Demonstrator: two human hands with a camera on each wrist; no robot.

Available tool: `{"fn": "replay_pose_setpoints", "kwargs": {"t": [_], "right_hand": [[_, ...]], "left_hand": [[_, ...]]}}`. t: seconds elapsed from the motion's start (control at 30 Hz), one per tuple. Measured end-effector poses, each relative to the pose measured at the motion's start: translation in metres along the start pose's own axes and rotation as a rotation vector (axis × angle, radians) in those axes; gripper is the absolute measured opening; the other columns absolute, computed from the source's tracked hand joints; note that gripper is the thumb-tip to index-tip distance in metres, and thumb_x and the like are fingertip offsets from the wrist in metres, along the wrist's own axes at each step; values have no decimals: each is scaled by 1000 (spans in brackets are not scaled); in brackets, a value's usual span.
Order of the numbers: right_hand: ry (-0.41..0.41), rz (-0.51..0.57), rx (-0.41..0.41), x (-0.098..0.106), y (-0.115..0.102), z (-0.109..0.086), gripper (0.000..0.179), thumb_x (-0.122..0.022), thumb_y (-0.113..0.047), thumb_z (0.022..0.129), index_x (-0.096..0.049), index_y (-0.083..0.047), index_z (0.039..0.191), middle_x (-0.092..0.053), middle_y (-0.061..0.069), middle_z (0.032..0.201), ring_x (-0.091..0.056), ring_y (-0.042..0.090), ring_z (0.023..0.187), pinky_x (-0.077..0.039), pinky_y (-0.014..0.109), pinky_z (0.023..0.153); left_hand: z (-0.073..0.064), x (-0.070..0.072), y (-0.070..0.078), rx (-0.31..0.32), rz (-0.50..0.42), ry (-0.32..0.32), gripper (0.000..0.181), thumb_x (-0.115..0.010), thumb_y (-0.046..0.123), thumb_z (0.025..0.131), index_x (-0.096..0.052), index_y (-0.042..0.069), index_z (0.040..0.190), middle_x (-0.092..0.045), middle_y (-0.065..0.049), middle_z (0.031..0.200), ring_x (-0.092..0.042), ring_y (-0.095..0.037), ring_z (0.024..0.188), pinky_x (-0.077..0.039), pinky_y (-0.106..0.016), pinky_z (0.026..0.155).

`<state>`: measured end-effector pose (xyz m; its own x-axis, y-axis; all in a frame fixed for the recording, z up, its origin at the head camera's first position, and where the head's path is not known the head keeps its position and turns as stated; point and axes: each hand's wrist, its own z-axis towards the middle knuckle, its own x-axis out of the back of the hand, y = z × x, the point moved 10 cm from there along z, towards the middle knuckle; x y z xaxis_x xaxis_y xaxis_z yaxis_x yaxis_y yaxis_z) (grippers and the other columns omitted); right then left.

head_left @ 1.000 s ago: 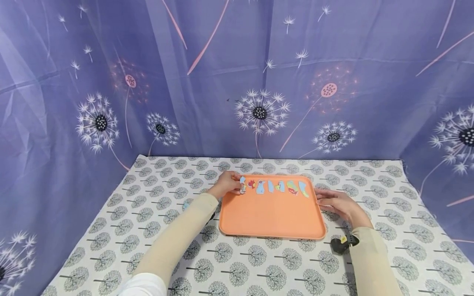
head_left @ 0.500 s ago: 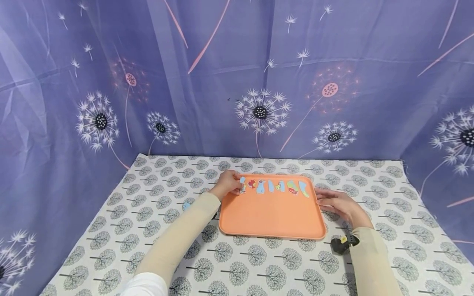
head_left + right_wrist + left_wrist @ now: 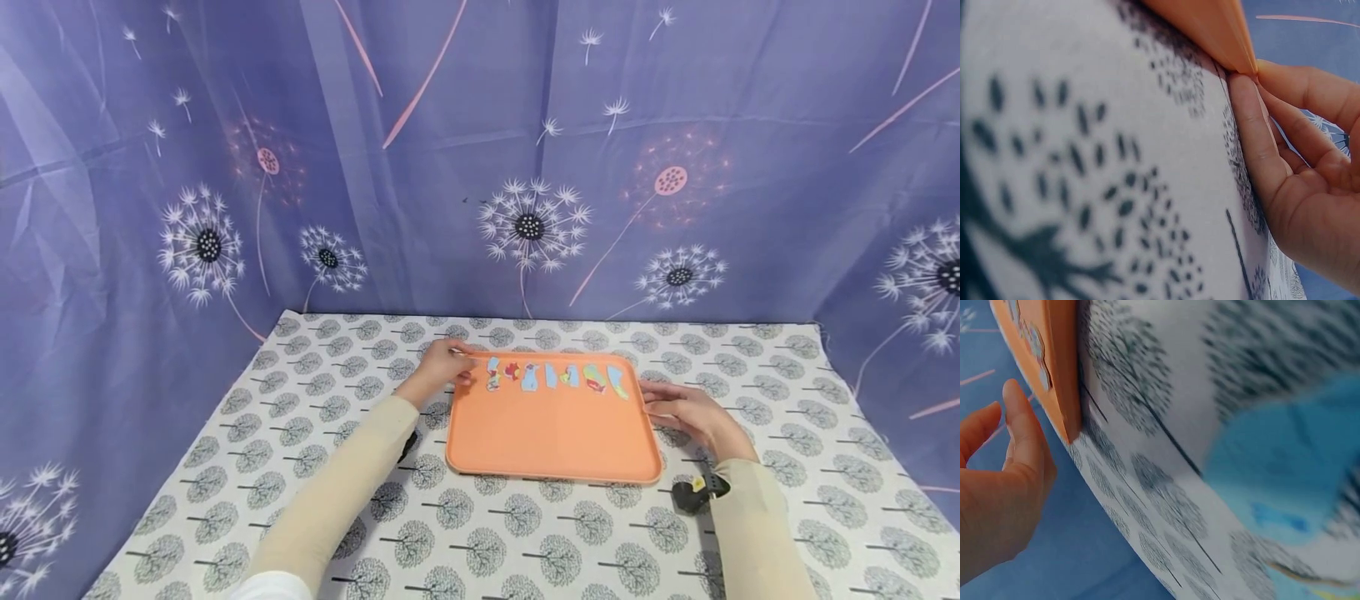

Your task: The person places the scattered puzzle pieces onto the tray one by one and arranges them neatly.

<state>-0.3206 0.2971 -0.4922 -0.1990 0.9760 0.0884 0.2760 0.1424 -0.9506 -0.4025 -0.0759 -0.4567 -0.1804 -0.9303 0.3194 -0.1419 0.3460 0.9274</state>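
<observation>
A shallow orange tray point(image 3: 555, 433) lies on the cloth, with a row of flat, irregular coloured pieces point(image 3: 530, 377) that look like jigsaw pieces along its far side. My left hand point(image 3: 444, 365) is at the tray's far left corner, beside the leftmost piece point(image 3: 492, 374). In the left wrist view, the left hand point(image 3: 1007, 481) has loosely bent fingers, apart from the pieces and holding nothing. At the tray's right edge, my right hand point(image 3: 693, 414) holds the rim. The right wrist view shows thumb and forefinger of that hand point(image 3: 1310, 162) meeting at the orange rim point(image 3: 1235, 50).
A tree-patterned cloth point(image 3: 480, 533) covers the table, backed by a purple dandelion curtain point(image 3: 420, 208). Blurred blue pieces point(image 3: 1279, 469) lie close to the left wrist camera; the left arm hides that spot in the head view. A black device point(image 3: 690, 496) sits on the right wrist.
My left hand has let go of the leftmost piece and drawn back left, leaving that piece in the row on the tray. My right hand stays at the tray's edge.
</observation>
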Motion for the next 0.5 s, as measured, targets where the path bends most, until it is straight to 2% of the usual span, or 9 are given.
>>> {"fn": "replay_pose_setpoints", "kwargs": {"t": [0.13,0.27,0.37,0.5], "right_hand": [[-4,11,2,0,0,1,67,-64,1,89,-28,9,146,-62,-1,110,-66,8,93,-54,29,93],[1,11,-9,-1,1,1,68,-65,0,89,-28,8,146,-62,-1,111,-66,7,93,-54,28,93],[2,7,-14,-1,2,1,68,-65,-1,89,-28,7,146,-61,1,115,-66,7,93,-54,28,93],[-4,3,-13,0,2,1,68,-64,-1,89,-28,7,146,-61,1,117,-65,6,93,-54,28,93]], "left_hand": [[-10,17,-1,2,1,9,29,-65,0,89,-61,-6,117,-66,-24,96,-69,-31,74,-62,-34,69],[-20,33,-4,14,16,5,30,-66,3,90,-59,-4,119,-66,-20,96,-68,-35,85,-61,-39,77],[-26,43,-10,23,22,-9,32,-65,3,90,-57,-5,121,-65,-19,99,-66,-37,92,-60,-38,79],[-34,53,-21,56,12,-18,34,-66,0,87,-58,-6,120,-64,-20,101,-66,-33,86,-61,-35,78]]}}
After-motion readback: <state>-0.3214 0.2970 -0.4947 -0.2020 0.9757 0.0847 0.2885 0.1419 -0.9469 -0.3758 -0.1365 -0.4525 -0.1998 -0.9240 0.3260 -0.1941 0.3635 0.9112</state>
